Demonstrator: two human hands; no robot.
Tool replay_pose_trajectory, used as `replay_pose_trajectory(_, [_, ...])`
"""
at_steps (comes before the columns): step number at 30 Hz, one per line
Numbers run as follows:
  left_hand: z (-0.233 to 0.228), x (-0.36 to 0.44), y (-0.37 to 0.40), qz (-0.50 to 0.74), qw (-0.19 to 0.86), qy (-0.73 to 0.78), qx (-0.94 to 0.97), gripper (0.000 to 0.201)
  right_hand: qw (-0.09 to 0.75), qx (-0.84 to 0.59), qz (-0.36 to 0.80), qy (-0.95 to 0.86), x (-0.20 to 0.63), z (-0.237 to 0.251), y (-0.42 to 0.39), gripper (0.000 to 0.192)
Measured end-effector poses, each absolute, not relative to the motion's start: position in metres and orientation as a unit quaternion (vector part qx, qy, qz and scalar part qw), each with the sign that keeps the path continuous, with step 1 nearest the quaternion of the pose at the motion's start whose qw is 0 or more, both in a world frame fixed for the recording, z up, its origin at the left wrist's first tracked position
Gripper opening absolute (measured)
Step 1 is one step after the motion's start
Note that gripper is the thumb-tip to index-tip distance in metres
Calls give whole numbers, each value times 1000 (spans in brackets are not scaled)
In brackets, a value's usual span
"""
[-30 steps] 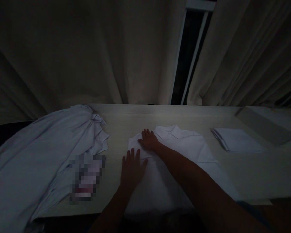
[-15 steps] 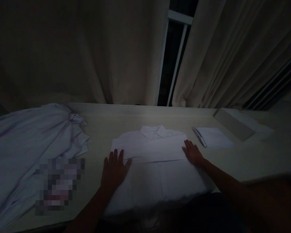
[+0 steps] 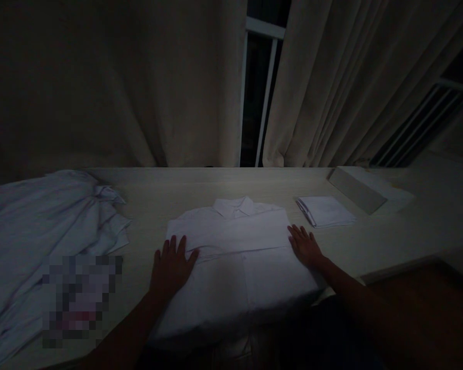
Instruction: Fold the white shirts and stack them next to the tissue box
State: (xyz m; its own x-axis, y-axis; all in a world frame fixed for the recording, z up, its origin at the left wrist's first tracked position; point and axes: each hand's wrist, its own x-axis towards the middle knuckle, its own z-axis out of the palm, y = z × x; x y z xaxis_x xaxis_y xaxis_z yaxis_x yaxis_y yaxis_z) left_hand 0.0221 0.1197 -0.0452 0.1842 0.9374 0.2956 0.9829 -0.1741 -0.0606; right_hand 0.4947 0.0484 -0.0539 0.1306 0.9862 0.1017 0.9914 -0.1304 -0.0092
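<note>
A white collared shirt (image 3: 227,277) lies front up on the table, its collar toward the far side and its lower end reaching the near edge. Sleeve cloth is laid across the chest in a flat band. My left hand (image 3: 173,264) rests on the shirt's left side with fingers spread, at the end of that band. On the right side my right hand (image 3: 304,246) lies flat along the shirt's edge, its fingers stretched out. Neither hand grips the cloth.
Pale crumpled garments (image 3: 54,221) cover the table's left, with a blurred-out item (image 3: 81,298) by them. A folded white cloth (image 3: 327,211) and a pale box (image 3: 360,190) sit at right. Behind the pale table (image 3: 146,205) hang curtains (image 3: 185,92).
The view has swung slightly right, so things appear further left. My right hand has slid a little down the shirt's side edge; the left stays on the cloth.
</note>
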Motion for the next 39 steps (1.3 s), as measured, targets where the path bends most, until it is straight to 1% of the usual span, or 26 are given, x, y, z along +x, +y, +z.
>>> replay_pose_trajectory(5, [-42,20,128,-75,121,-635,-759,77,43,-762,-41,-645,491,-54,70,58])
replay_pose_trajectory(23, [-36,34,205,-87,107,-628,-766,75,46,-770,-37,-635,500,-50,140,61])
replay_pose_trajectory(27, [-39,37,222,-98,107,-625,-767,78,45,-769,-47,-636,502,-50,156,61])
replay_pose_trajectory(32, [-37,40,236,-97,90,-633,-763,78,36,-769,-56,-636,504,-49,175,61])
replay_pose_trajectory(39, [-40,42,251,-98,97,-642,-754,78,34,-759,-78,-646,502,-48,193,60])
